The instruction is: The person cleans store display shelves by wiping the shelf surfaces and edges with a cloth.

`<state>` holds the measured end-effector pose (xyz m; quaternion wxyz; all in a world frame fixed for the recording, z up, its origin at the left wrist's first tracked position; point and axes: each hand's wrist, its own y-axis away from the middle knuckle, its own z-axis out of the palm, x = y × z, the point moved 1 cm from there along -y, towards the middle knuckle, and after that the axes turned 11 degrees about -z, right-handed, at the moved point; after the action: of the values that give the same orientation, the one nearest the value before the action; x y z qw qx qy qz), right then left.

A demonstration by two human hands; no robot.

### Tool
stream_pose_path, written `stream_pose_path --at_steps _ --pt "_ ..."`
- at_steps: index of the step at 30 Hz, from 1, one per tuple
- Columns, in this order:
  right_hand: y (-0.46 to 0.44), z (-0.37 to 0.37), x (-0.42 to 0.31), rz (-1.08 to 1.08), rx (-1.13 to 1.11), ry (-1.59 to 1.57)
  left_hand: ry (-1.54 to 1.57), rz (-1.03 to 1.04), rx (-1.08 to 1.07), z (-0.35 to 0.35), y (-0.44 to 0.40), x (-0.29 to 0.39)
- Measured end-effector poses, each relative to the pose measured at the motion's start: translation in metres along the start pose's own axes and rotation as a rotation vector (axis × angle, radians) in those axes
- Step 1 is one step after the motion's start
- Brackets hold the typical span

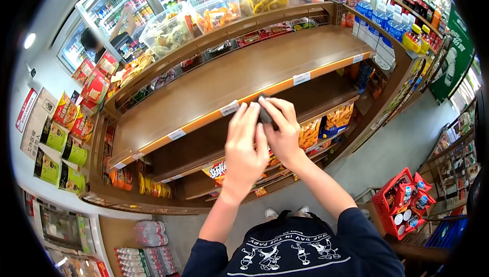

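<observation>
Both hands are raised close together in front of the shelf unit. Between them is a small dark object (265, 116), black or dark grey; its kind is too hidden to make out. My right hand (283, 133) has its fingers curled over the object from the right. My left hand (246, 144) meets it from the left, with fingers pressed together and the thumb against its lower side. Behind the fingertips runs the orange front edge of the brown top shelf (204, 98), with white price labels (229, 108) along it.
Lower shelves hold snack bags (309, 135). Clear bins (214, 9) stand behind the unit, bottles (389, 22) at its right end, and noodle packs (61, 144) at the left. A red basket (387, 188) stands lower right. Another person (102, 42) is by the fridges.
</observation>
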<state>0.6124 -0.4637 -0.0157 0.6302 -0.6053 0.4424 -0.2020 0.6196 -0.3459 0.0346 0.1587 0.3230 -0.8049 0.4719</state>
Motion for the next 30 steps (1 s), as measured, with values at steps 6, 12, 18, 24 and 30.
stream_pose_path --at_steps 6,12,18,24,30 --pt "-0.004 0.002 0.003 -0.004 0.070 0.091 0.114 0.009 -0.160 0.015 0.010 -0.026" --pt "-0.008 -0.009 0.008 -0.004 0.104 0.268 0.193 -0.034 -0.181 0.017 0.010 -0.029" --pt "-0.014 -0.013 0.013 -0.016 0.053 0.213 0.222 -0.122 -0.157 0.019 0.009 -0.026" --pt "-0.022 -0.044 0.041 0.070 0.202 0.357 0.114 -0.146 -0.101 0.031 0.014 -0.019" --pt "-0.022 -0.049 0.039 -0.060 0.012 0.219 0.020 -0.141 -0.060 0.050 0.020 -0.018"
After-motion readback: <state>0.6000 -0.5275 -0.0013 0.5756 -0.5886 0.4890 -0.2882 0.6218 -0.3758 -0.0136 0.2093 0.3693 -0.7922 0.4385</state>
